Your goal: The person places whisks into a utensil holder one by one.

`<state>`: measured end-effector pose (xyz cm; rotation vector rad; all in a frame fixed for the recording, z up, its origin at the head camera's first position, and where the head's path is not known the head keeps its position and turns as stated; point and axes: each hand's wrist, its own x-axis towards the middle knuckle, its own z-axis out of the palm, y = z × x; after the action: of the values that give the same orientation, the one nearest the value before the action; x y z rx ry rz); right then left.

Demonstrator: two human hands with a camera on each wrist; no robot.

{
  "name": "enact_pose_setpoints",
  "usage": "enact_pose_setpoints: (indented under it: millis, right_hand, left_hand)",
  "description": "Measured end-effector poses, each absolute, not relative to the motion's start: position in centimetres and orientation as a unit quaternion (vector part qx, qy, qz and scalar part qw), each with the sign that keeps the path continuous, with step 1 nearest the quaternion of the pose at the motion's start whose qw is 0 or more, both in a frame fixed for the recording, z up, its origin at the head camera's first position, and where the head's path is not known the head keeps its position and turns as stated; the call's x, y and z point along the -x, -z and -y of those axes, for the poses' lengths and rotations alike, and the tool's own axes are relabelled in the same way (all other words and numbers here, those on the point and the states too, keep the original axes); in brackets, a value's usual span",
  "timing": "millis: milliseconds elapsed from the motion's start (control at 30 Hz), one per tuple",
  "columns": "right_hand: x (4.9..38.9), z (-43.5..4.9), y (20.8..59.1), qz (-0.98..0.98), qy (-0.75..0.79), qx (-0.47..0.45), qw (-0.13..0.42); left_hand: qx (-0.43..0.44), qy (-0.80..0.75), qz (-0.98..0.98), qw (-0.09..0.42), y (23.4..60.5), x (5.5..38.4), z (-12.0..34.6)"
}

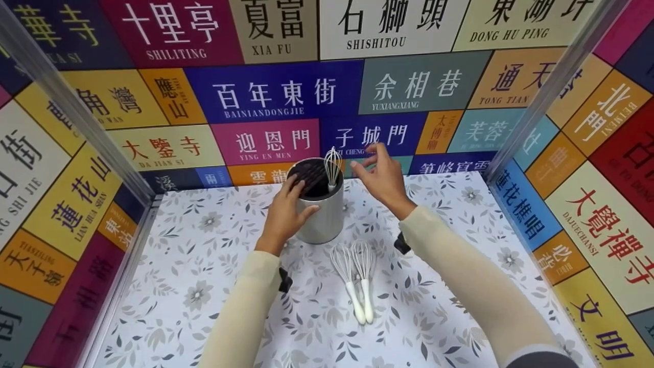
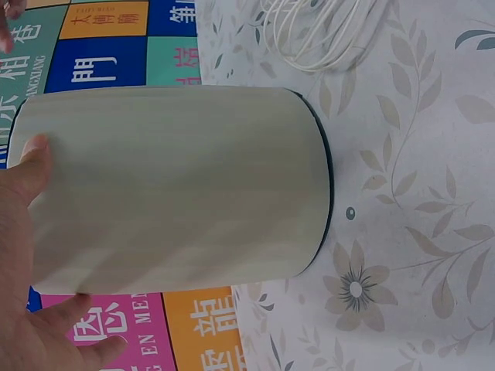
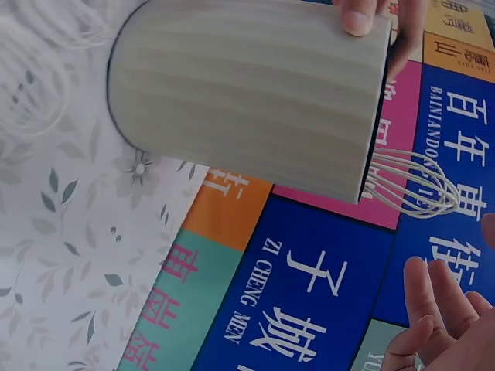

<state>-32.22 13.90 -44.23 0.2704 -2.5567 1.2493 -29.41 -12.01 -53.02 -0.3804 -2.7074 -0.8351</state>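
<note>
A pale grey cylindrical utensil holder [image 1: 324,222] with a dark inside stands upright near the back of the table. My left hand [image 1: 286,214] grips it at the upper left, its thumb on the near wall and its fingers around the rim. Inside, close to the right rim, a whisk [image 1: 333,166] stands with its wire head up and its handle hidden. Just right of that whisk and apart from it, my right hand [image 1: 383,176] is raised with loosely bent fingers, holding nothing. In the right wrist view, the whisk's wires [image 3: 414,185] stick out past the rim.
Two more whisks, a left one [image 1: 355,301] and a right one [image 1: 367,299], lie side by side in front of the holder, white handles toward me. The table [image 1: 204,266] has a floral cover. Printed sign panels [image 1: 276,92] enclose its back and sides.
</note>
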Motion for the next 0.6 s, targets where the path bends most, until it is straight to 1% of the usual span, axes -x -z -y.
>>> enact_pose_setpoints:
  millis: [367, 600]
  right_hand:
    - [28.7, -16.3, 46.0, 0.910, -0.372, -0.135, 0.123]
    - [26.7, -17.1, 48.0, 0.917, -0.350, -0.161, 0.108]
  left_hand:
    - [0.130, 0.290, 0.938, 0.135, 53.0, 29.5, 12.1]
    - [0.135, 0.288, 0.937, 0.142, 53.0, 29.4, 12.2]
